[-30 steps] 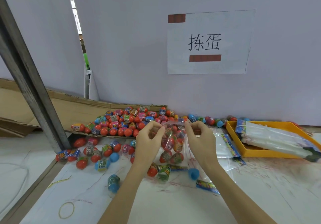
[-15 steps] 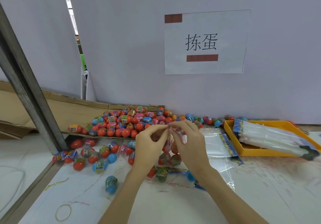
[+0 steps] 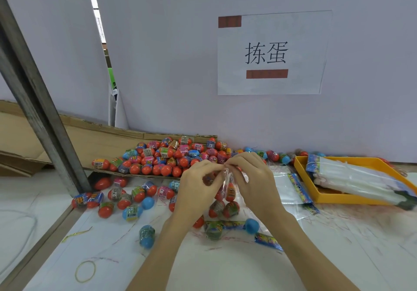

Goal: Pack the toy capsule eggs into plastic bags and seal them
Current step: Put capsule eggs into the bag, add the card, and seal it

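In the middle of the frame, two bare hands meet at the top of a clear plastic bag (image 3: pixel 226 184). The left hand (image 3: pixel 198 184) and the right hand (image 3: pixel 252 182) both pinch the top edge of the bag, fingertips curled in and close together, almost touching each other. The bag hangs down between the hands, and a few toy eggs (image 3: pixel 223 208) sit inside it, near the bottom, just above the white table (image 3: pixel 225 268).

Behind the hands, a big pile of eggs (image 3: pixel 171 155), mostly red with bright wrappers, lies on a flat piece of cardboard (image 3: pixel 94 137). More loose eggs are spread on the table at the middle left, and one blue egg (image 3: pixel 147 236) lies alone, nearer the bottom.

At the right of the frame, a yellow tray (image 3: pixel 338 198) holds a stack of empty bags (image 3: pixel 358 178). A flat empty bag (image 3: pixel 291 189) lies between the tray and the right hand.

A rubber band (image 3: pixel 85 271) lies at the lower left. A paper sign (image 3: pixel 270 53) hangs on the wall at the upper right.
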Motion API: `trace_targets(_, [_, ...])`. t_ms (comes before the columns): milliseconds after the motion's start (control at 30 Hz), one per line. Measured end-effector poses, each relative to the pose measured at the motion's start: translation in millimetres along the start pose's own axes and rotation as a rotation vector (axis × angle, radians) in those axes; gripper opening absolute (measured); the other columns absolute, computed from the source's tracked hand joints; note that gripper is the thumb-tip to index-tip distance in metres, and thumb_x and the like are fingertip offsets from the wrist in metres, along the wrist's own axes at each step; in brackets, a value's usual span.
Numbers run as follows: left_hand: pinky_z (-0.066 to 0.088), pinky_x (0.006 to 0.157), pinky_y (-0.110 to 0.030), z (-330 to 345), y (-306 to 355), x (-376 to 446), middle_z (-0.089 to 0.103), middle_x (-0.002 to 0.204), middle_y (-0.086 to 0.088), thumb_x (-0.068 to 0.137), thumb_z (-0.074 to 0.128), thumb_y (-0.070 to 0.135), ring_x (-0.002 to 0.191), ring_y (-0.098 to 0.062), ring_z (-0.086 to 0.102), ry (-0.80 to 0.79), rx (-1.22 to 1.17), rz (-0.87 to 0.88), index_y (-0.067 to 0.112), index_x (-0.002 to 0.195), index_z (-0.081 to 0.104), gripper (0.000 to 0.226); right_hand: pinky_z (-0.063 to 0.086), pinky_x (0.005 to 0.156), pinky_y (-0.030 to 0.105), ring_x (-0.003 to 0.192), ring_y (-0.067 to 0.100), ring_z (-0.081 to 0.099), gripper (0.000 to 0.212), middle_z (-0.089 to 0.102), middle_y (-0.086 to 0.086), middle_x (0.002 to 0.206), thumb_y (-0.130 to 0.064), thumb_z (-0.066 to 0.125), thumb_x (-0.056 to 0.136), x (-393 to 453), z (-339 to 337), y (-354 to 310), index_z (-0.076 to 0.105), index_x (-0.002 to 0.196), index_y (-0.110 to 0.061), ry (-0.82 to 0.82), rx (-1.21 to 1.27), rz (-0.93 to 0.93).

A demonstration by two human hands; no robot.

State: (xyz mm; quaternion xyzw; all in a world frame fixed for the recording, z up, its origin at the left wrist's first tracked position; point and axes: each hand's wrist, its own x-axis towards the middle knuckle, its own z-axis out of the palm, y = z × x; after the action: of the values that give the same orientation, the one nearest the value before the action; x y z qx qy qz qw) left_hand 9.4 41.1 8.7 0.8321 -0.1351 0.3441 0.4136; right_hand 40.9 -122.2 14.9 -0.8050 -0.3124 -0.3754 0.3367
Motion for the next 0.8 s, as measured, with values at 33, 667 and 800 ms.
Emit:
trace_targets(33, [0.058, 0.077, -0.024, 1, 1, 0, 0.073, 0.092, 0.012, 0.093, 0.078, 0.009, 0.085, -0.008, 0.068, 0.004, -0.008, 0.0, 0.015, 0.106, 0.082, 0.015, 0.047, 0.089, 0.018, 0.089, 0.021, 0.064, 0.007, 0.072, 0.004, 0.095, -0.005, 0.075, 0.091, 0, 0, 0, 0.076, 0.097, -0.007, -0.003, 0.005, 0.024])
trace_targets(667, [0.052, 0.072, -0.012, 2, 0, -1, 0.069, 0.091, 0.022, 0.099, 0.071, 0.012, 0.085, -0.004, 0.067, -0.052, -0.081, -0.076, 0.02, 0.109, 0.079, 0.015, 0.051, 0.077, 0.022, 0.082, 0.018, 0.065, 0.011, 0.074, 0.002, 0.09, -0.011, 0.082, 0.087, -3, 3, 0, 0.076, 0.095, -0.009, -0.045, -0.077, 0.022])
trace_targets(800, [0.052, 0.07, -0.013, 3, 0, -1, 0.069, 0.09, 0.018, 0.099, 0.07, 0.014, 0.084, -0.008, 0.067, -0.061, -0.036, -0.053, 0.02, 0.107, 0.079, 0.013, 0.039, 0.08, 0.005, 0.085, 0.007, 0.058, 0.01, 0.072, -0.001, 0.094, -0.011, 0.078, 0.09, -6, 9, -2, 0.074, 0.099, -0.012, -0.048, 0.045, 0.176])
